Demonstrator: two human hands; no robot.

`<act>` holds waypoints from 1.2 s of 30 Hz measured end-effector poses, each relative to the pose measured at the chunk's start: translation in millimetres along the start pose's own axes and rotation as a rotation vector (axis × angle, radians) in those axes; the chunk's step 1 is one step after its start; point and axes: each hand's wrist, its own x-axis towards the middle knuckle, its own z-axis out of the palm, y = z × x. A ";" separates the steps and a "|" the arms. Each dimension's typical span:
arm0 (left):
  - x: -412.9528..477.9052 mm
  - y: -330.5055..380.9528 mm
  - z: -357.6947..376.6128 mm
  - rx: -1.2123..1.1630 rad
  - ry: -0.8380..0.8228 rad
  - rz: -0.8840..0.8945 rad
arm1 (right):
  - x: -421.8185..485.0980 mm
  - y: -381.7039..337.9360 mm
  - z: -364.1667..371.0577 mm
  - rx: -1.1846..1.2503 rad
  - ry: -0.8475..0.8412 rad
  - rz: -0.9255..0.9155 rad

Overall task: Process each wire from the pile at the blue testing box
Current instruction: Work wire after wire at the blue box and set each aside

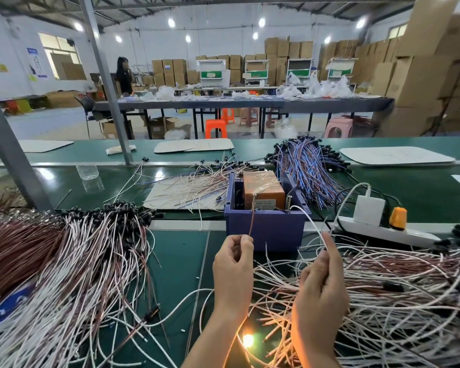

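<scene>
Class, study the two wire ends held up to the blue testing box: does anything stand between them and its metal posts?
Nothing visible does. The brown wire from the left hand runs straight up to the left post, and the white wire from the right hand arcs over open space to the right post.

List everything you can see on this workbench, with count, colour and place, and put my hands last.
blue testing box: one, blue, bench centre
orange unit: one, orange, inside the box
brown lead: one, brown, box's left post to left hand
white lead: one, white, box's right post to right hand
left wire pile: one, white and brown, left
right wire pile: one, white and brown, right
blue bundle: one, blue and brown, behind box
power strip: one, white, right of box
left hand: pinches brown lead
right hand: pinches white lead
</scene>
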 end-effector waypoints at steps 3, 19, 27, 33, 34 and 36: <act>-0.9 0.6 0.3 0.006 -0.002 0.005 | 0.0 -0.7 -0.6 0.002 -0.005 -0.002; -1.2 1.3 0.6 0.007 -0.003 -0.006 | 0.5 -3.2 -2.2 0.004 -0.019 0.012; -7.5 12.3 1.9 -0.020 -0.117 0.037 | -7.2 -17.9 -4.9 0.070 -0.071 0.029; -15.6 20.8 3.6 -0.063 -0.293 0.026 | 1.3 -17.1 -8.7 0.204 -0.224 0.253; -16.0 21.5 3.4 -0.040 -0.288 0.052 | 3.4 -16.3 -9.1 0.222 -0.259 0.284; -16.9 22.3 3.2 0.010 -0.264 0.121 | 6.1 -18.3 -9.0 0.236 -0.351 0.324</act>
